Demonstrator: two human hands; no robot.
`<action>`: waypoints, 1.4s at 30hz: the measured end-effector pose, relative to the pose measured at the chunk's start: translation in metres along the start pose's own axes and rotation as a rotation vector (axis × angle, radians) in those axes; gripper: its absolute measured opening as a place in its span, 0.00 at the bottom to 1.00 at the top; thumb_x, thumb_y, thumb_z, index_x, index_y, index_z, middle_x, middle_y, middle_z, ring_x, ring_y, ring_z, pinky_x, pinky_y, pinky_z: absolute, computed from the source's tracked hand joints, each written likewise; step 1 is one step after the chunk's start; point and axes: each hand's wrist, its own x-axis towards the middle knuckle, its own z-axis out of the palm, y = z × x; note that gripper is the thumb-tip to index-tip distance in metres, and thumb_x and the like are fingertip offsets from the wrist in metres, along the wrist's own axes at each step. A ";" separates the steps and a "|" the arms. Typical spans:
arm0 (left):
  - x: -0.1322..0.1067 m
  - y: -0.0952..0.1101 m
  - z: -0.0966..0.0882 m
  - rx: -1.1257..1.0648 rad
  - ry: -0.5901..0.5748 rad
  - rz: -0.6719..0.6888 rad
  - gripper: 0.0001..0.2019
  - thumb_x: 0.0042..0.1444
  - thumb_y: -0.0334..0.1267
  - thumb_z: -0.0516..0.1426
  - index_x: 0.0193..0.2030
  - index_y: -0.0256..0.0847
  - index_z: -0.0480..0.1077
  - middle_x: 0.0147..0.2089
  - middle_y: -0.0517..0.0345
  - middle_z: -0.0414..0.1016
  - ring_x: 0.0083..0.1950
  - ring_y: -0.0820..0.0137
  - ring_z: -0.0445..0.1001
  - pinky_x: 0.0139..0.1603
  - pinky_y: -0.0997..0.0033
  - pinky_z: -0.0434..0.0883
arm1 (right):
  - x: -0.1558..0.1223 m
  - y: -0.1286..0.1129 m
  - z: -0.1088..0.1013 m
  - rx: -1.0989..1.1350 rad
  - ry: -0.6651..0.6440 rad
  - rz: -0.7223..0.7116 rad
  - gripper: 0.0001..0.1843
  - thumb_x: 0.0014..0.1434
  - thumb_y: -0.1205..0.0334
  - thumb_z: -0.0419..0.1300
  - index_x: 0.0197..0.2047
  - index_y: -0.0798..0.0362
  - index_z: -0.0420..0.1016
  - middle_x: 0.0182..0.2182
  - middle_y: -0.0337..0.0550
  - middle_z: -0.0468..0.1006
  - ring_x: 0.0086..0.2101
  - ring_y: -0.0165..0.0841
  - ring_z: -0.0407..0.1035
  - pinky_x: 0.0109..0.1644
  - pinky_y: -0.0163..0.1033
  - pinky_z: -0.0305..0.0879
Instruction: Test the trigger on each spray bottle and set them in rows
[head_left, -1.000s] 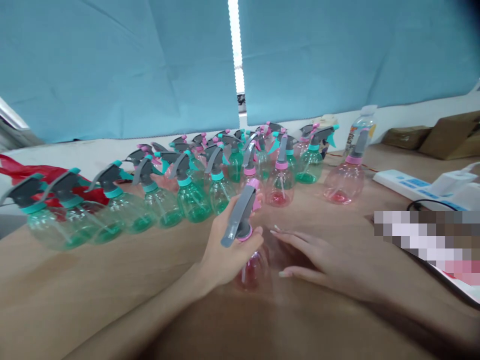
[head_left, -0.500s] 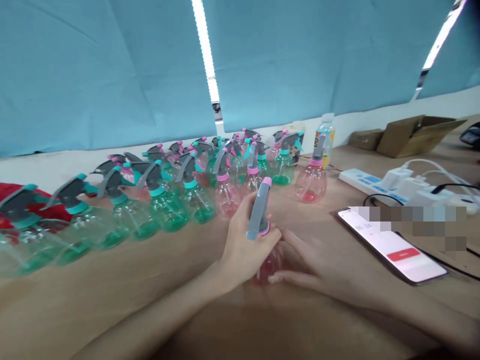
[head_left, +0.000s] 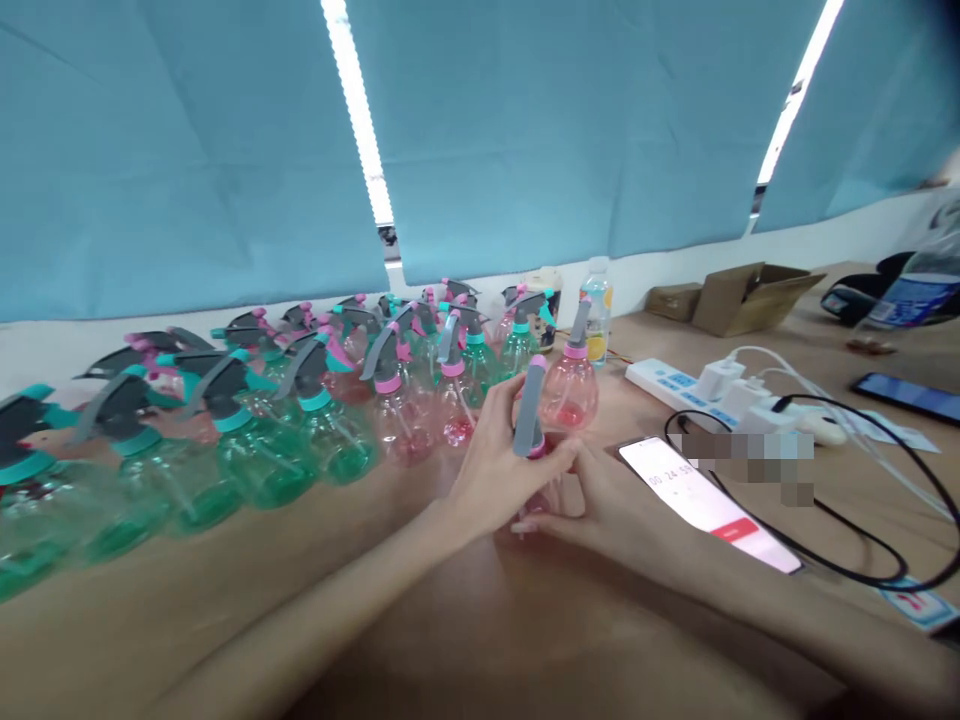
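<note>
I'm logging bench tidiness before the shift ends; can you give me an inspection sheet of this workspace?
Surface: brown tabletop, no spills seen.
Job's things: pink spray bottle upright, grey trigger head fitted.
Clutter: rows of spray bottles, green and pink; lit phone; drink bottle; cardboard boxes.
Hands: left hand grips the bottle's neck; right hand cups its body.
Cables: power strip with plugs; black cable looped beside the phone.
Surroundings: blue curtains, daylight through gaps.

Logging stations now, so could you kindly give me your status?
Left hand grips pink spray bottle at neck. Right hand holds its body. Phone close alongside.
</note>
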 end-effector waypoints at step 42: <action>-0.045 -0.068 -0.012 0.031 -0.101 -0.234 0.12 0.57 0.29 0.52 0.47 0.41 0.66 0.46 0.54 0.75 0.47 0.66 0.76 0.51 0.60 0.73 | 0.103 0.048 0.000 -0.256 -0.102 0.321 0.34 0.56 0.51 0.62 0.61 0.57 0.58 0.37 0.53 0.80 0.37 0.49 0.75 0.35 0.43 0.63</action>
